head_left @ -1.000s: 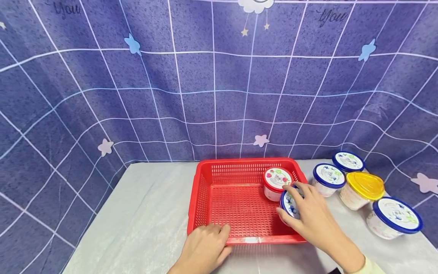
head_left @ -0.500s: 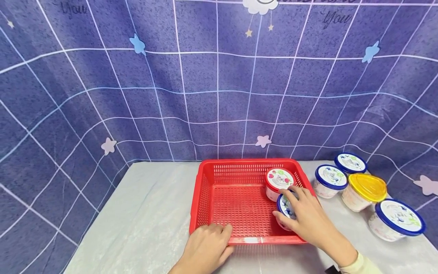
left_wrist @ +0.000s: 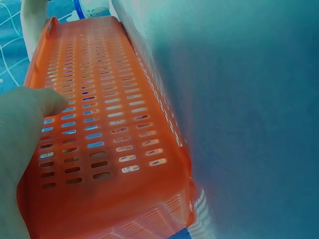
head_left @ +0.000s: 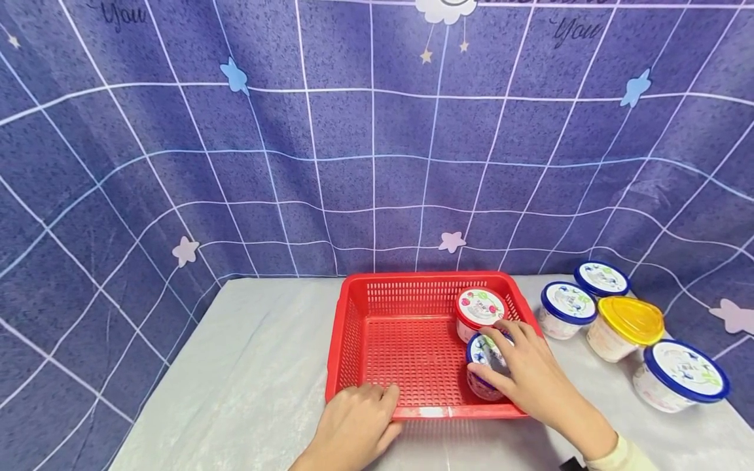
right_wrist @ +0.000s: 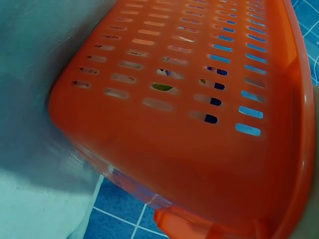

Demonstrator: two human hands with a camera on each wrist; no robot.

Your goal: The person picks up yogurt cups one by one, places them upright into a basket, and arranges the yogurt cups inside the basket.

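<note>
A red plastic basket (head_left: 432,412) with slotted walls stands on the table. My left hand (head_left: 357,422) grips its front rim near the left corner; in the left wrist view the thumb (left_wrist: 52,101) presses the outer wall. Inside the basket's front right corner, my right hand (head_left: 533,369) holds a blue-lidded tub (head_left: 484,350), thumb on the near side and fingers over the far side of the lid. Right behind it sits a red-lidded tub (head_left: 480,307) with berries printed on top. The right wrist view mostly shows the basket's outer wall (right_wrist: 164,134), the tub partly visible through its slots.
On the table right of the basket stand two blue-lidded tubs, a nearer one (head_left: 567,307) and a farther one (head_left: 602,278). Beside them are a yellow-lidded tub (head_left: 627,324) and a larger blue-lidded tub (head_left: 683,373). A purple grid-patterned cloth (head_left: 400,183) hangs behind the table (head_left: 247,366).
My right hand has shifted the blue-lidded tub slightly left and down inside the basket's front right corner. The left hand keeps its place on the rim.
</note>
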